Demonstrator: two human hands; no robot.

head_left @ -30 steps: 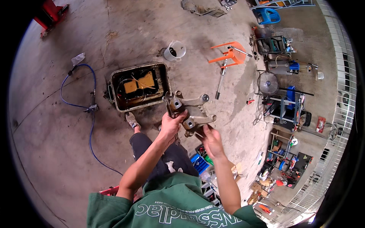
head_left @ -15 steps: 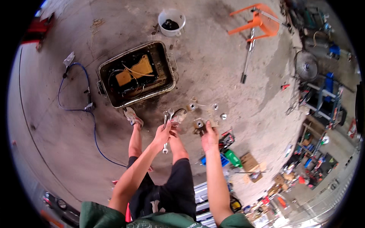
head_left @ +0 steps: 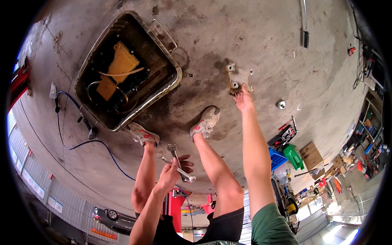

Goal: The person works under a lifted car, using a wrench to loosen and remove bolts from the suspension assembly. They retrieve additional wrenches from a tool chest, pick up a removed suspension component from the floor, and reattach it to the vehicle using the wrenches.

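In my left hand (head_left: 169,175), held low between my knees, are two silver combination wrenches (head_left: 179,169) lying across each other. The fingers of that hand look dark, and some are spread behind the wrenches. My right arm reaches far forward to a dirty metal bracket (head_left: 241,76) with round bushings at its corners. My right hand (head_left: 243,99) grips the near edge of the bracket, thumb on top and the other fingers partly hidden beside it. Whether the bracket rests fully on the floor, I cannot tell.
A grimy tub (head_left: 175,79) at the left holds a black part with a tan filter (head_left: 122,61) and hoses. A blue air hose (head_left: 104,147) with an air tool (head_left: 90,130) lies beside it. Right are a round metal part (head_left: 280,104), a green bottle (head_left: 292,157) and a cardboard box (head_left: 312,156).
My view has shifted lower and nearer the floor. My right hand has moved the bracket forward, away from the round metal part. The wrenches in my left hand have tilted and crossed.
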